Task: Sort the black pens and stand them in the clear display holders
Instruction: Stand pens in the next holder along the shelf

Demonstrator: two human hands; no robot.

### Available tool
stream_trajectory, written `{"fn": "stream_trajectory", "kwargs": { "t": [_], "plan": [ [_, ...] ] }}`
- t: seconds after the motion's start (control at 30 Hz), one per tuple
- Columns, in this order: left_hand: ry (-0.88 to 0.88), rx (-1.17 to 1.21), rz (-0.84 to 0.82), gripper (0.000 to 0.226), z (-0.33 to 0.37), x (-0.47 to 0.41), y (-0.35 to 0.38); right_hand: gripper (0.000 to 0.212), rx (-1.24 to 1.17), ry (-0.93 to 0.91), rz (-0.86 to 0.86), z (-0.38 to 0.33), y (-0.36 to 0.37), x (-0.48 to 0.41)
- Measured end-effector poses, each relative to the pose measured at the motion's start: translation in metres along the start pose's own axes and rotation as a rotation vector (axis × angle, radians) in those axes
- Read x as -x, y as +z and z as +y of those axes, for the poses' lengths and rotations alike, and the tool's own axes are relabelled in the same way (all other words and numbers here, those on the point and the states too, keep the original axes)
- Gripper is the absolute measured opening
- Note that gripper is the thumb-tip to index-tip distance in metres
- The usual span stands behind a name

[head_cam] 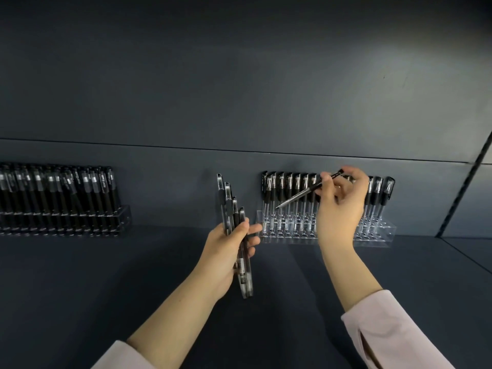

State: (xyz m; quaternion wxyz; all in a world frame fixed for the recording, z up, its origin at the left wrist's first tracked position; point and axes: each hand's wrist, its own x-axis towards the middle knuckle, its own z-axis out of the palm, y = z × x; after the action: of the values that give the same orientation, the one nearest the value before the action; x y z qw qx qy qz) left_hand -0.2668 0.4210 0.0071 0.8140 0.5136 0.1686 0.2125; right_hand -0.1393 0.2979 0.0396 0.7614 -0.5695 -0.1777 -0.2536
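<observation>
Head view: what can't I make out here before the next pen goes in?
All in the head view:
1. Right clear acrylic pen holder: middle slots hidden behind the right hand holding one black pen; free slots unknown.
2. Bundle of clear-barrelled pens in the left hand: overlapping, count unclear.
3. Left clear holder: cut off by the frame's left edge; barrel print too small.

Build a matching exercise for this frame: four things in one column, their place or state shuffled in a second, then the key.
Things
1. single pen
2. bundle of pens
3. left holder
4. right holder

Place or state
A. far left on the shelf, packed with black pens
B. partly hidden behind the right hand
C. held upright in the left hand
D. tilted, pinched by the right hand

Pairs: 1-D, 2-C, 3-A, 4-B
</observation>
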Motion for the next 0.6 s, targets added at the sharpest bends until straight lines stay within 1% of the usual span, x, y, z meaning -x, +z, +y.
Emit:
{"fn": "stream_trajectory", "kwargs": {
  "t": [0.17,0.4,0.53,0.6],
  "plan": [
    [0.029,-0.040,-0.022,0.013,-0.002,0.000,0.000,0.023,0.162,-0.115,-0.135,0.006,0.005,0.010],
    [0.049,-0.059,-0.062,0.019,-0.002,0.002,0.001,0.025,0.262,-0.172,-0.258,0.010,0.007,0.011],
    [0.030,-0.058,-0.059,0.020,-0.001,0.005,0.003,0.024,0.389,-0.305,-0.333,0.018,0.012,0.008],
    [-0.001,-0.057,-0.054,0.019,0.001,0.006,0.004,0.027,0.438,-0.358,-0.386,0.023,0.013,0.007]
  ]
}}
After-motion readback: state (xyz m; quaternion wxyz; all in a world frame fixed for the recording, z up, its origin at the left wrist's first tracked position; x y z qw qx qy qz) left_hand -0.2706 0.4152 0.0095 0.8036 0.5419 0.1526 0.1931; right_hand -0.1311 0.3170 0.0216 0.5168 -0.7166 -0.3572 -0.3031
